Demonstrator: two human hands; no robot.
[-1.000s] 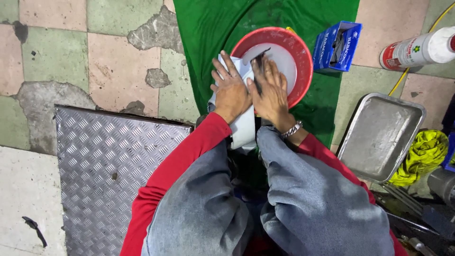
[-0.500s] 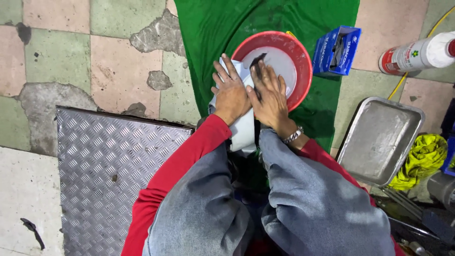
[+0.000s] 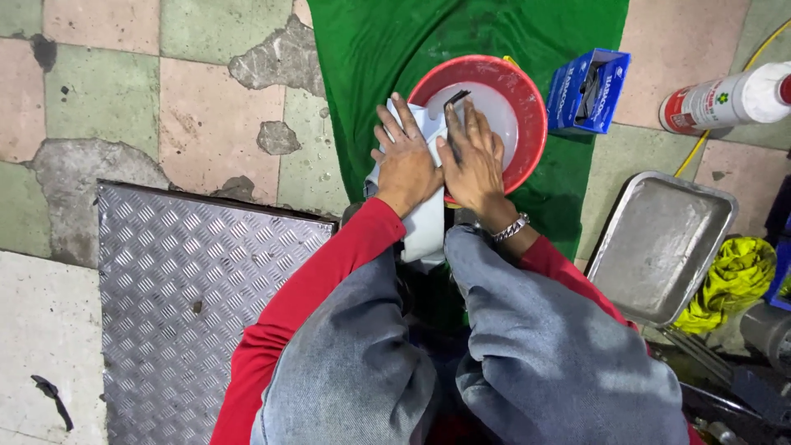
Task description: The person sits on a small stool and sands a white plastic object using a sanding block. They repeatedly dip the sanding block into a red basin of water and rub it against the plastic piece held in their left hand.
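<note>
At upper centre, left hand [image 3: 405,161] presses flat, fingers spread, on a soft, limp white cloth [image 3: 424,227]; right hand [image 3: 472,161] pinches a thin, stiff dark strip [image 3: 455,99] over the red bowl [image 3: 527,99], best held by its edges.

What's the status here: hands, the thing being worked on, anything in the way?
Left hand flat on white cloth. Right hand beside it, over red bowl, dark strip at fingertips. Grip hidden. Nothing blocking.
</note>
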